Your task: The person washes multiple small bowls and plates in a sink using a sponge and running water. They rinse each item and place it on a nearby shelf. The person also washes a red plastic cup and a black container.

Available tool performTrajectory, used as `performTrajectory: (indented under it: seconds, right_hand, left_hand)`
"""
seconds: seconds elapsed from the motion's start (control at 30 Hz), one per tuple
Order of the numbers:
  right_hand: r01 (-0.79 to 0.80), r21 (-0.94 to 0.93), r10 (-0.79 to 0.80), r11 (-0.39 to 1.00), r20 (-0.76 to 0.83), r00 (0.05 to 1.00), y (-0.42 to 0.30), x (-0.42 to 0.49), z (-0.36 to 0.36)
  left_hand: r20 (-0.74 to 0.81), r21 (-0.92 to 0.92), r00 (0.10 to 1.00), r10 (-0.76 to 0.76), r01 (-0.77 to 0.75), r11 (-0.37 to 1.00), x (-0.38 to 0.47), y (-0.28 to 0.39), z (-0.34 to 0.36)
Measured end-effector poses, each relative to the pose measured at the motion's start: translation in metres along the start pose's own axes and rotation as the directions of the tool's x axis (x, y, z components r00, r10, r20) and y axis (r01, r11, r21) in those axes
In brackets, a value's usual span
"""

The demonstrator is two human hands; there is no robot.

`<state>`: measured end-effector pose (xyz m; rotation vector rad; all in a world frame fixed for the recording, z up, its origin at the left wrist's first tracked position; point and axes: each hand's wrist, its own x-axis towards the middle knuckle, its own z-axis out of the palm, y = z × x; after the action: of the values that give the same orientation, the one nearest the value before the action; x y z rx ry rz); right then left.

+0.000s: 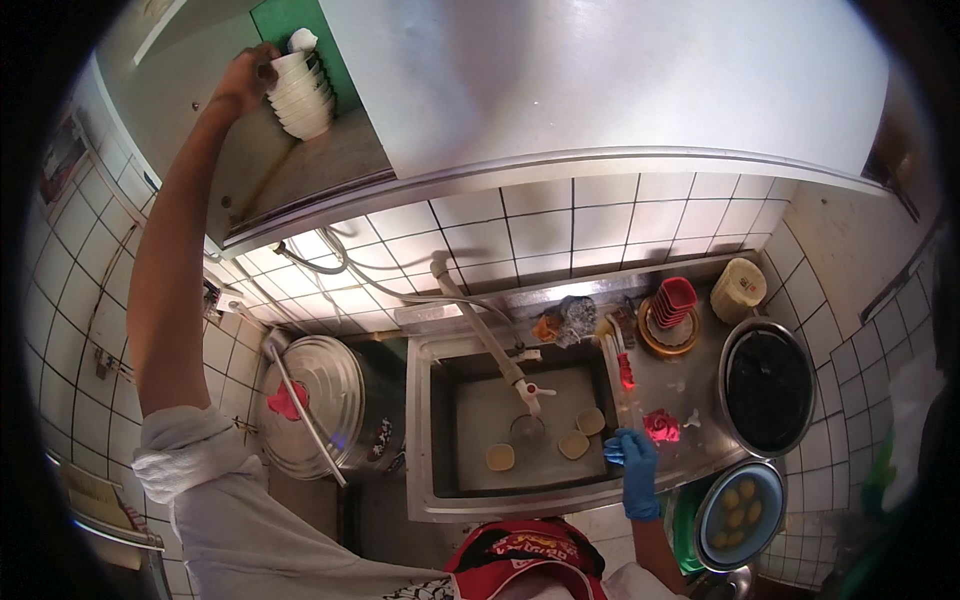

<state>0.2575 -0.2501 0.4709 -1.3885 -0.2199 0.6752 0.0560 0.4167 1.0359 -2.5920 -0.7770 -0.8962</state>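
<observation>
My bare left hand (244,79) reaches up into an open wall cupboard, its fingers at the rim near the top of a stack of white bowls (304,101). A small white object (303,40) shows on top of that stack. My right hand (634,469), in a blue glove, hangs by the right rim of a steel sink (421,450) with nothing visible in it. Inside the sink lie three small pale square dishes, one left (500,457) and two together on the right (582,433), below a white-handled tap (531,391).
A large lidded metal pot (322,405) stands left of the sink. On the right counter are red cups (675,300), a scourer (577,319), a pink cloth (661,425), a tub (739,290) and a dark-filled basin (769,390). Below sits a basin of yellowish pieces (741,514). A cupboard door (615,82) overhangs.
</observation>
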Motion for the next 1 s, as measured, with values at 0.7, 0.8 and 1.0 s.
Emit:
performTrajectory:
  seconds: [0.7, 0.8, 1.0]
  right_hand:
    - [-0.098, -0.404, 0.123, 0.909, 0.036, 0.992, 0.123, 0.009, -0.049]
    - [-0.104, -0.607, 0.170, 0.788, 0.052, 0.984, 0.150, 0.017, -0.037]
    - [0.111, -0.887, 0.284, 0.448, 0.258, 0.923, 0.247, 0.112, -0.020]
  left_hand:
    - [0.412, -0.630, 0.909, -0.062, 0.333, 0.701, -0.603, 0.376, 0.222]
    - [0.787, -0.433, 0.596, -0.160, 0.718, 0.545, -0.696, 0.419, 0.291]
    - [0.778, -0.234, 0.527, -0.343, 0.749, 0.620, -0.778, 0.390, 0.466]
